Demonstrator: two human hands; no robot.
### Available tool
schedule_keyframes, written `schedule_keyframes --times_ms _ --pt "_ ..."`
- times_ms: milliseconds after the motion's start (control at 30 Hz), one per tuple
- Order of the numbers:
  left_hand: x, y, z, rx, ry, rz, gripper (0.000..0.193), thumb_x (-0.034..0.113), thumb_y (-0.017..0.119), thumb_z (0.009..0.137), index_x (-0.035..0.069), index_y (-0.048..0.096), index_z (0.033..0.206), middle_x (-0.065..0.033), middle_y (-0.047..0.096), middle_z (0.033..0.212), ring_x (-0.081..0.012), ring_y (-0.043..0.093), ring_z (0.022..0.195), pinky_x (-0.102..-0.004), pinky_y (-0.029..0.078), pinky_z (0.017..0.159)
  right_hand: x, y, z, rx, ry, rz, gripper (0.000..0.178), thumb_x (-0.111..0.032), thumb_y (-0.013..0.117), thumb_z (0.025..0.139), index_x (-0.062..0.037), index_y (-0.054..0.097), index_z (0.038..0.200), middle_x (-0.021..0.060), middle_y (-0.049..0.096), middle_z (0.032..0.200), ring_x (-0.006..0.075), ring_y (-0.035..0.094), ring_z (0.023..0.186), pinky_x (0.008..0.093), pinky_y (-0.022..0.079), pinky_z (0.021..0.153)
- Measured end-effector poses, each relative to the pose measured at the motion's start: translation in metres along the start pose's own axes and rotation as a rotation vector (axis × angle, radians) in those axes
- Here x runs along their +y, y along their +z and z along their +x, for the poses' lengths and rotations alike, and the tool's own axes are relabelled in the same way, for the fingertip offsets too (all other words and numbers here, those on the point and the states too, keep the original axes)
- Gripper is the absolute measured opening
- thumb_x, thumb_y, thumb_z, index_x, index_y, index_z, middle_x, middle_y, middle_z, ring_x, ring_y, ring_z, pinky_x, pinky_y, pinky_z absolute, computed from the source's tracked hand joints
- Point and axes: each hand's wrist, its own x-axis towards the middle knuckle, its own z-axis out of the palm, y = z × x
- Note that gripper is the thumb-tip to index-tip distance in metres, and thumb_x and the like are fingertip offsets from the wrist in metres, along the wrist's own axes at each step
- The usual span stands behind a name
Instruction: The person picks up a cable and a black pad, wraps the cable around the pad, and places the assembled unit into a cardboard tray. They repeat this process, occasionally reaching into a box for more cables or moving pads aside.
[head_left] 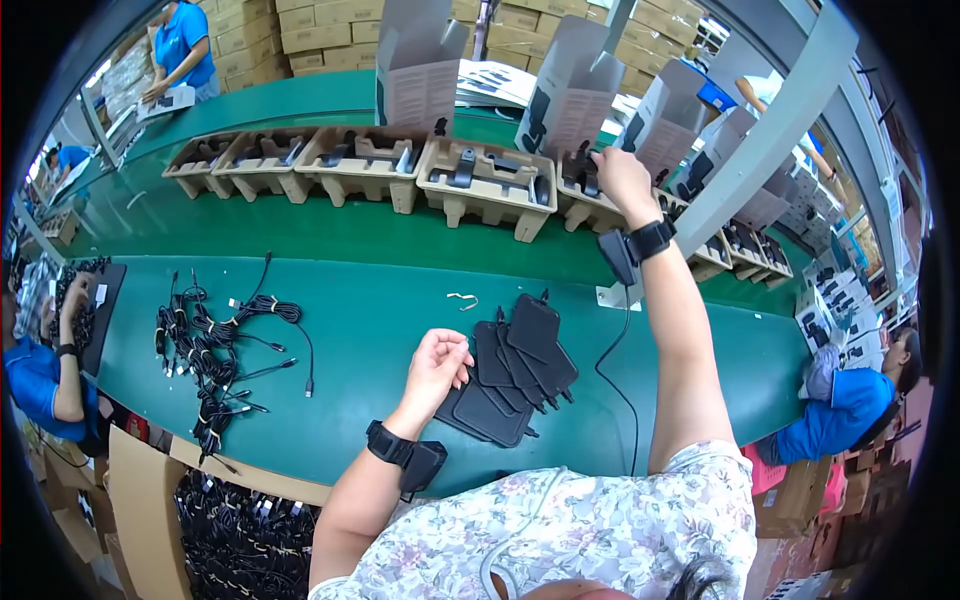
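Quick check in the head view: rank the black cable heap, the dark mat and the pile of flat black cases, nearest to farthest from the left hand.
From the left hand:
1. Pile of flat black cases, just to its right.
2. Black cable heap, to its left.
3. Dark mat, at the table's far left.

I'm in a factory, on a packing line: my long, smooth green worktable faces a row of brown moulded-pulp trays, brown rectangular cardboard cartons are stacked behind, and co-workers in bright blue shirts surround me.
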Motion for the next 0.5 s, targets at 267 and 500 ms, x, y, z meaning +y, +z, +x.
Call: schedule_keyframes --times_ms 267,500 --pt "-0.003 -0.007 0.001 -0.022 -0.007 0.021 0.013 0.013 0.052 0.095 0.004 0.050 0.104 -0.0052 0.061 0.076 -0.0071 0.054 0.057 -0.0186 0.043 0.049 0.006 0.044 0.044 -0.110 -0.065 -0.347 0.024 -0.017 0.050 0.084 -0.0020 0.069 0.083 0.0185 0.067 0.087 0.0329 0.066 0.083 0.0420 0.053 0.069" --pt "0.000 -0.011 -0.005 -0.065 -0.011 0.034 0.012 0.012 0.050 0.096 0.003 0.051 0.103 -0.0077 0.063 0.077 -0.0077 0.054 0.056 -0.0193 0.043 0.048 -0.006 0.112 0.053 -0.145 0.000 -0.270 0.021 -0.016 0.053 0.080 -0.0070 0.072 0.079 0.0154 0.069 0.085 0.0288 0.068 0.080 0.0389 0.055 0.069"
